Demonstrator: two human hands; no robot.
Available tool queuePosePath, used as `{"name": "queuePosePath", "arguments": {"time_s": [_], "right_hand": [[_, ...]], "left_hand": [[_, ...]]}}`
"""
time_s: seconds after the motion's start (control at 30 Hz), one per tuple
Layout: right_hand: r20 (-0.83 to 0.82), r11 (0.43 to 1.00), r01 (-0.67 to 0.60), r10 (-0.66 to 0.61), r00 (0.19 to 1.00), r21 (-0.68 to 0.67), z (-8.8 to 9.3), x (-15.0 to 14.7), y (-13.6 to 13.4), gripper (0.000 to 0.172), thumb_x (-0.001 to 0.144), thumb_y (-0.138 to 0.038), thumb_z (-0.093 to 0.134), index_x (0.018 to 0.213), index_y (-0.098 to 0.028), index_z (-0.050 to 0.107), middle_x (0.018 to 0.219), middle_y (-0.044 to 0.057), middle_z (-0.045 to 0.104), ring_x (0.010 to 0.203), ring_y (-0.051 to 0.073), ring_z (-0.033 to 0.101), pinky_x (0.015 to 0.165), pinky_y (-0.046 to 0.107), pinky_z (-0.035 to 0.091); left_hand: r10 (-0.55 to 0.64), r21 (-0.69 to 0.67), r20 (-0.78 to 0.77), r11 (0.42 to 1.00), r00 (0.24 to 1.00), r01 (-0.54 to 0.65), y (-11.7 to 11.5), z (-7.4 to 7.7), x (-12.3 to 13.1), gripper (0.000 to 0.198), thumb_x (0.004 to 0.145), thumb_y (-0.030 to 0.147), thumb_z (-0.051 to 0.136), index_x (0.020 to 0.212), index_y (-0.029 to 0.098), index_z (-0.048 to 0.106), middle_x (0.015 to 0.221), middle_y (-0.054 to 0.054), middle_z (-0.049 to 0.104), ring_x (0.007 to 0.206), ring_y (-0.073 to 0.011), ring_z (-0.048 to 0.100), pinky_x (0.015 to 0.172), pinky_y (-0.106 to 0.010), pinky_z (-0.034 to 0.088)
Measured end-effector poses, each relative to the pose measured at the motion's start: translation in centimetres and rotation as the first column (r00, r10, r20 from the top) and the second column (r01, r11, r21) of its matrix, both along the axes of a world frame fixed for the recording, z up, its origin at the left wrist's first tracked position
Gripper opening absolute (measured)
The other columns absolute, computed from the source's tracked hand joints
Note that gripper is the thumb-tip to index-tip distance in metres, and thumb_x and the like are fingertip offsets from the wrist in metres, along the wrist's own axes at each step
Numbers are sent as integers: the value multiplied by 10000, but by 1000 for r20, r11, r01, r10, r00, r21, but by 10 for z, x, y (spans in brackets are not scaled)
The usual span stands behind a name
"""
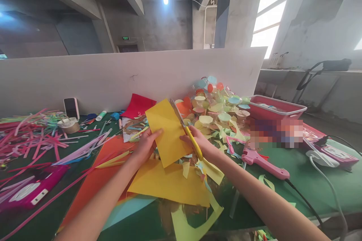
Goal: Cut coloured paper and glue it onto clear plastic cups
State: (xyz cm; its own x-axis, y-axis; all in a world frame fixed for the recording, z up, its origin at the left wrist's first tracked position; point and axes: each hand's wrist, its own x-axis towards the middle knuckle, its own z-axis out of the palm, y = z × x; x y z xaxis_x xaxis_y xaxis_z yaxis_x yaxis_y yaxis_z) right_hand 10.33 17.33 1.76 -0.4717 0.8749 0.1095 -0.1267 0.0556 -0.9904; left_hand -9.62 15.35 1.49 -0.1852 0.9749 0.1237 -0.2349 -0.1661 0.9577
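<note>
Both forearms reach in from the near edge, angled toward each other and meeting over the middle of the worktop [308,184]. The left hand [145,145] is curled on the left edge of a yellow sheet [166,135], thumb on top and fingers beneath, holding it lifted and tilted above the worktop. The right hand [199,141] is closed through the yellow handles of scissors [183,124], whose blades point far and left along the sheet's right edge; how far the blades gape I cannot tell. Under the hands lie more yellow offcuts [169,184], with an orange sheet [93,180] to the near left. A pink glue gun [264,163] lies just right of the right forearm. Far right stands a red tray [275,107], beside a heap of paper rounds [219,109]. Coloured strips [31,135] cover the far left
</note>
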Motion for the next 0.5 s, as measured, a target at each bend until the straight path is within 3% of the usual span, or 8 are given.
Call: {"name": "queuePosePath", "arguments": {"time_s": [0.23, 0.4, 0.5], "right_hand": [[40, 999, -12, 11, 999, 40, -2, 3, 4, 343, 651, -375, 668, 842, -215, 433, 641, -96, 368, 545, 79, 342, 508, 230, 256], [77, 997, -57, 53, 996, 54, 7, 7, -1, 295, 641, -366, 599, 829, -212, 430, 663, -79, 364, 560, 84, 338, 516, 239, 258], [85, 995, -71, 65, 994, 76, 12, 10, -3, 251, 647, -349, 566, 810, -208, 438, 683, -65, 380, 585, 94, 366, 529, 245, 276]], "left_hand": [[65, 78, 64, 995, 996, -70, 4, 5, -5, 430, 726, 312, 745, 1125, 231, 606, 1135, -54, 724, 913, -188, 709, 689, -241, 555], [247, 28, 137, 967, 959, -252, 11, 10, -22, 325, 765, 268, 683, 1083, 248, 621, 943, 18, 720, 648, -94, 654, 505, -176, 493], [222, -15, 149, 975, 963, -223, 12, 14, -32, 224, 780, 236, 619, 1002, 219, 646, 841, 22, 705, 530, -89, 604, 389, -173, 416]]}}
